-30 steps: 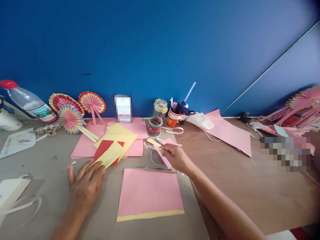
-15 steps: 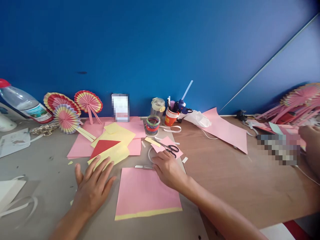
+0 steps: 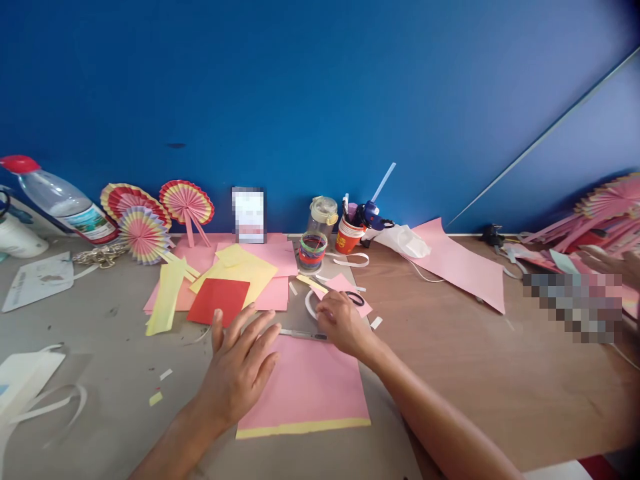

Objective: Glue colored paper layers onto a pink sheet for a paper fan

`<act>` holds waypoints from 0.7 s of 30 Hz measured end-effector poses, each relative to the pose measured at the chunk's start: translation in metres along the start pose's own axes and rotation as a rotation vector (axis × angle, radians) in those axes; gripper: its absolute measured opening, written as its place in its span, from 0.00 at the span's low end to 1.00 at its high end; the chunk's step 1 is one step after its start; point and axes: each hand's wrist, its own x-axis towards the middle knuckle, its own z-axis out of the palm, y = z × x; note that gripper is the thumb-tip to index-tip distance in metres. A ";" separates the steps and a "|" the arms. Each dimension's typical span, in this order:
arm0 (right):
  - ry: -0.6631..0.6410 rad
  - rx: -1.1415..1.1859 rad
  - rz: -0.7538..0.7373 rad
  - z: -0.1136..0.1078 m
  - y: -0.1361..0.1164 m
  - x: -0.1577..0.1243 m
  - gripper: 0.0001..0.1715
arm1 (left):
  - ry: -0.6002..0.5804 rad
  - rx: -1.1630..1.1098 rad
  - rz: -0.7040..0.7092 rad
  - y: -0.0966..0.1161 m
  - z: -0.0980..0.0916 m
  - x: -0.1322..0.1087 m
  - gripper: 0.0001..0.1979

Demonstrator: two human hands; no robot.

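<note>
Head view: since half a second ago, the yellow strip (image 3: 165,299) has gone from on top of the red sheet (image 3: 219,302) to its left, and the left grip (image 3: 239,379) has shifted right. Its fingers are spread apart over the pink sheet's (image 3: 323,387) far left corner. The right grip (image 3: 345,325) is curled at the knife's (image 3: 304,335) right end; whether clamped, I cannot tell. The pink sheet lies on the near side of both, well in from the worktop's (image 3: 107,373) back edge.

the yellow-edged pink sheet (image 3: 320,387) is smooth, matt paper.
</note>
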 end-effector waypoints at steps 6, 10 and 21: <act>0.004 0.244 0.090 -0.017 0.008 0.002 0.11 | 0.216 0.386 -0.579 -0.087 -0.012 -0.003 0.36; -0.037 0.279 0.118 -0.011 0.011 0.003 0.11 | -0.249 0.358 -1.031 -0.136 -0.005 -0.013 0.37; -0.168 0.333 0.144 -0.002 0.013 0.001 0.09 | -0.165 0.290 -0.990 -0.180 0.003 -0.051 0.22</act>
